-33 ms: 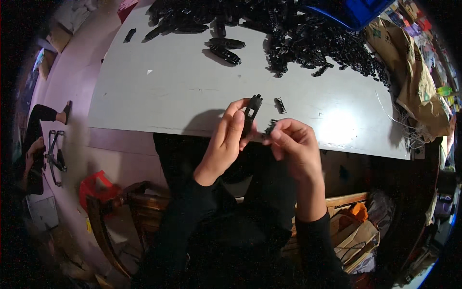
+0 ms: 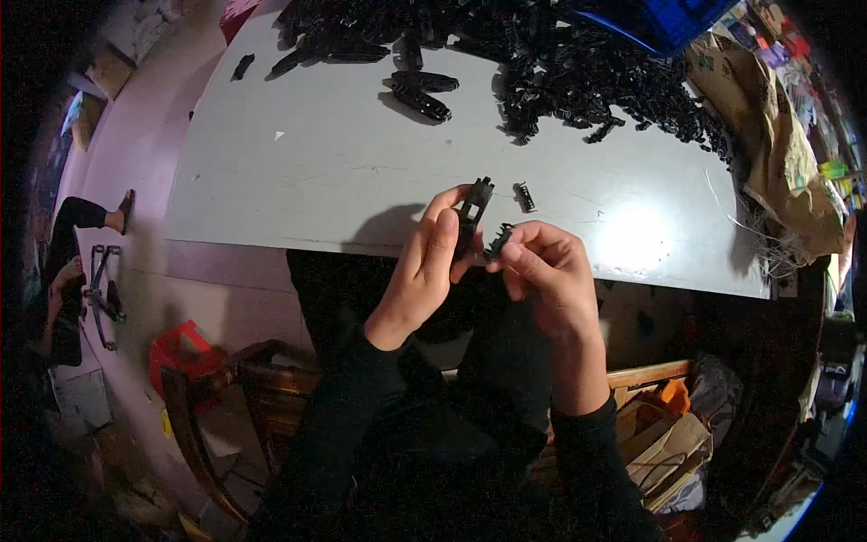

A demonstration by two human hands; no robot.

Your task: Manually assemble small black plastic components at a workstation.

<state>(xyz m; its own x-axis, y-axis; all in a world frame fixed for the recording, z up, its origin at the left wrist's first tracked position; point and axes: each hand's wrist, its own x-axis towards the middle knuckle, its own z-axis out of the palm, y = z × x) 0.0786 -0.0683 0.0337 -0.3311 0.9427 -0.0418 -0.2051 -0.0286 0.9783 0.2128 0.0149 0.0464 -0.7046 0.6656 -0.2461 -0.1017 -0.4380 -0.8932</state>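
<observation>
My left hand (image 2: 417, 271) is closed round a long black plastic part (image 2: 473, 210) with a rectangular opening and small prongs at its far end. It holds the part tilted over the table's near edge. Between thumb and fingers, my right hand (image 2: 549, 269) pinches a small black toothed plastic piece (image 2: 498, 240), just right of the long part; whether the two touch I cannot tell. A similar small toothed piece (image 2: 525, 198) lies on the grey-white table (image 2: 298, 190) beyond my right hand.
At the table's far side lies a heap of small black parts (image 2: 578, 90), with longer black parts (image 2: 423, 101) before it. A blue bin (image 2: 664, 27) and brown paper sack (image 2: 768, 135) stand far right. A wooden chair (image 2: 271, 379) is below; another person's leg (image 2: 86, 213) shows at left.
My right hand has shifted slightly left, bringing the small toothed piece closer to the long part. My left hand has hardly moved.
</observation>
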